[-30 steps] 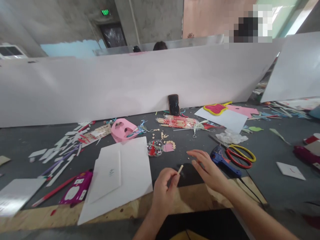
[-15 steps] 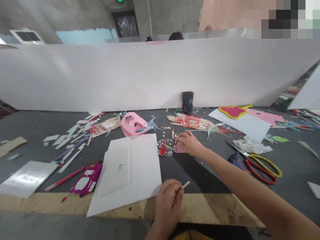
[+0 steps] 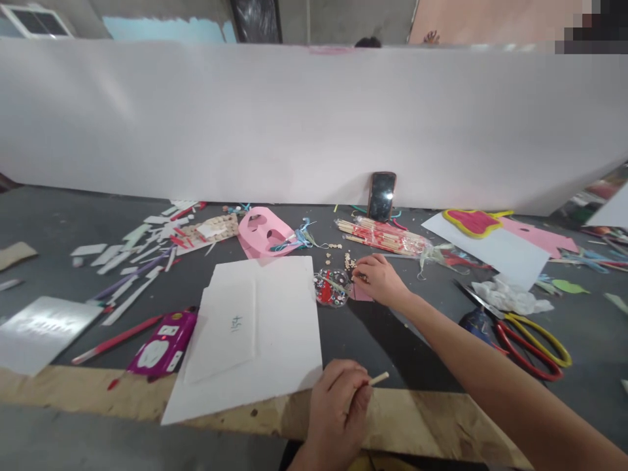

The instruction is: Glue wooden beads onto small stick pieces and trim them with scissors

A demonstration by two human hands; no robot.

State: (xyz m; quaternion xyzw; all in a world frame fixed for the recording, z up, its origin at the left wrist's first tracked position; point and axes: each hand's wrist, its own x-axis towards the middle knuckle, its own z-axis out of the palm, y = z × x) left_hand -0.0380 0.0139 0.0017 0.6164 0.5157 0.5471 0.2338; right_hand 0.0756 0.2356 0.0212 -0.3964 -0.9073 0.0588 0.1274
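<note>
My left hand [image 3: 338,409] is closed around a short pale wooden stick [image 3: 379,378] at the table's front edge; one end of the stick pokes out past the thumb. My right hand [image 3: 380,281] reaches forward, its fingertips drawn together over a small pink paper piece [image 3: 362,292]. What these fingers pinch, if anything, is too small to make out. Just left of them lies a clear round container [image 3: 332,288] of mixed beads with something red in it. Small tan wooden pieces [image 3: 349,260] are scattered behind the fingertips.
White boards [image 3: 289,327] lie left of my left hand. Farther left are a purple packet [image 3: 164,343] and paper strips [image 3: 132,294]. A pink mask-like cutout [image 3: 265,243], bagged sticks [image 3: 387,237] and an upright phone [image 3: 382,196] stand behind. Scissors [image 3: 532,343] lie at right.
The view has tilted down slightly, and most things sit a little differently in the picture. Both hands keep nearly the same places, and the left still holds the stick.
</note>
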